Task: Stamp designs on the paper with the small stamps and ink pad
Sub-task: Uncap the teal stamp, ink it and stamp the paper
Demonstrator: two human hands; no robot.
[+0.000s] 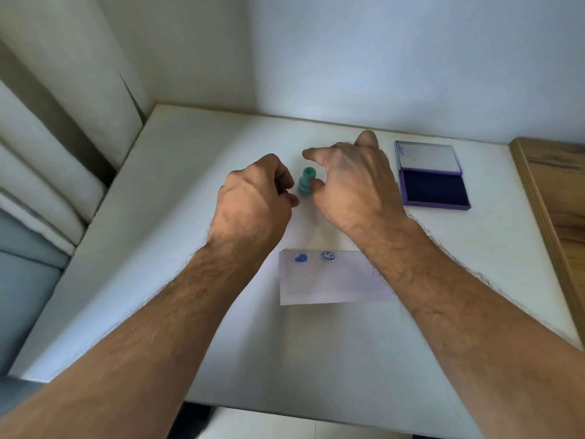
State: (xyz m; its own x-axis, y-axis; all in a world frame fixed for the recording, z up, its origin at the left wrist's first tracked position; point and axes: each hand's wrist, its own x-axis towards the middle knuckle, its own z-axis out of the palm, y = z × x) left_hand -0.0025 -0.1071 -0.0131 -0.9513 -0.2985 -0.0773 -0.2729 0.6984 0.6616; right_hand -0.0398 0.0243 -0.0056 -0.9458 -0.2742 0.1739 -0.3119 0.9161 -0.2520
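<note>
Right hand (351, 182) spread around the green stamp (306, 180), left hand (256, 198) curled, maybe empty; a clumsy grab could topple it.

Beneath the left hand (253, 198) and the right hand (354, 182), a flat white matte tabletop (158, 248), spread well past both. Beyond the fingertips, two plain white walls: one (411, 58) behind the right hand, another (190, 52) behind the left, joined in a corner between them. Far out to the right of the right hand, a light brown wooden board with visible grain (557, 191), hard against the table's edge. Left of the left hand, off the table, pale off-white padded folds (47, 172); nearer the elbow, a grey-blue soft surface (28, 296). Below the near table edge, pale floor (285, 423).
</note>
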